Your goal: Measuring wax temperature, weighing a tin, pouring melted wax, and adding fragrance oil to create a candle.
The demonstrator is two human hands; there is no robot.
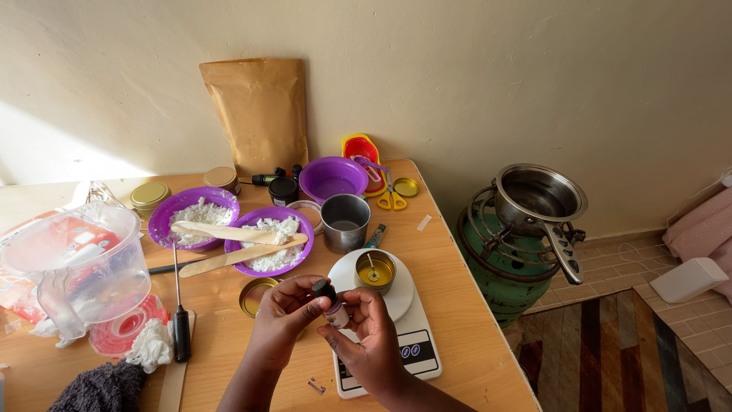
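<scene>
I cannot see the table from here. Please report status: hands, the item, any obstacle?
Left hand and right hand both grip small dark-capped bottle. Bottle above white scale, beside candle tin. Nothing between them.

we see only the dark cap of the small bottle (329, 299); the fingers of the left hand (284, 320) and right hand (367, 336) cover most of its body. both forearms run off the bottom edge. the scale (396, 336) display sits partly under the right hand. the grey knitted cloth (95, 391) is cut by the bottom edge, the pink fabric (705, 229) by the right.
</scene>
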